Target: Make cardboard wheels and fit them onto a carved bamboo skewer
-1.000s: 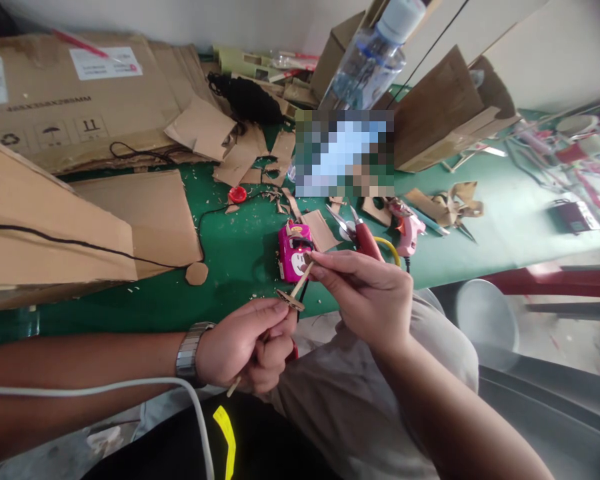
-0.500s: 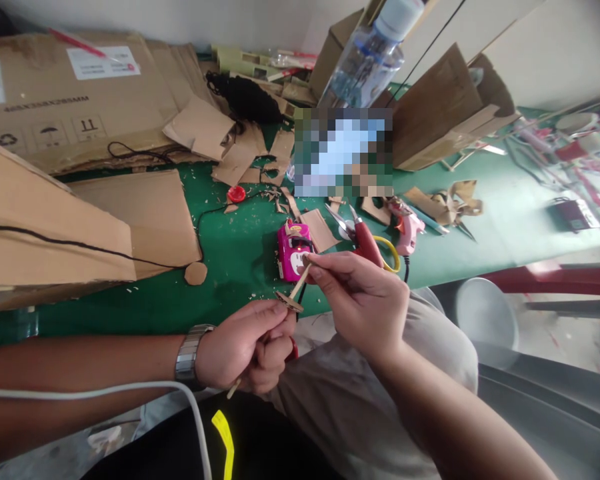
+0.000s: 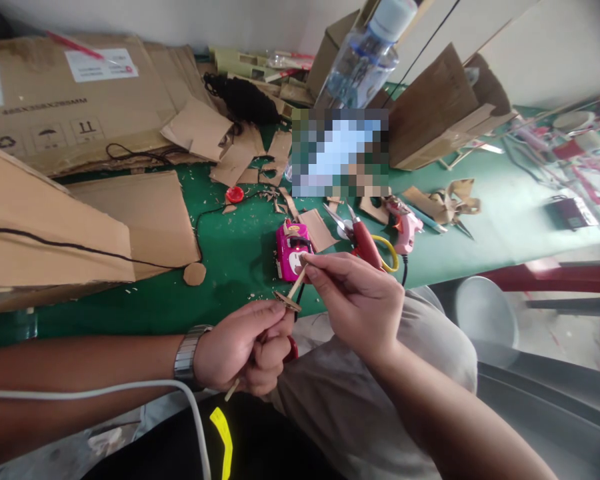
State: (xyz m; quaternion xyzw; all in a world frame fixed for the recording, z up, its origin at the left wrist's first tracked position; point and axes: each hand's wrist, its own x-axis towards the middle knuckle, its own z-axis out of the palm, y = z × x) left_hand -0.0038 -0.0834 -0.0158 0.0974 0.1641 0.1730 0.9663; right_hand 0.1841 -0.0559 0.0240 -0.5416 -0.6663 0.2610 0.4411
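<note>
My left hand [image 3: 250, 347] is closed round a thin wooden stick [image 3: 297, 283] that runs through a small cardboard disc [image 3: 287, 301]. Its lower end pokes out below my fist. With thumb and forefinger, my right hand [image 3: 360, 297] pinches the upper end of the same stick; a small dark bit shows at the fingertips, too small to name. Something red [image 3: 292, 348] peeks out beside my left fingers, mostly hidden. Just beyond my hands sits a bright pink box-shaped device [image 3: 286, 250] with a lit red spot. Another round cardboard piece [image 3: 195, 274] lies to the left.
On the green tabletop [image 3: 240, 230] lie red-handled pliers [image 3: 364, 237], a pink glue gun [image 3: 405, 223], a red cap [image 3: 235, 194] and cardboard scraps [image 3: 237, 163]. Cardboard boxes [image 3: 45, 227] stand left, another box [image 3: 445, 113] at back right. A large clear bottle [image 3: 357, 67] stands behind.
Both hands keep the same hold on the stick and disc. The whole view has shifted very slightly; otherwise nothing has visibly moved.
</note>
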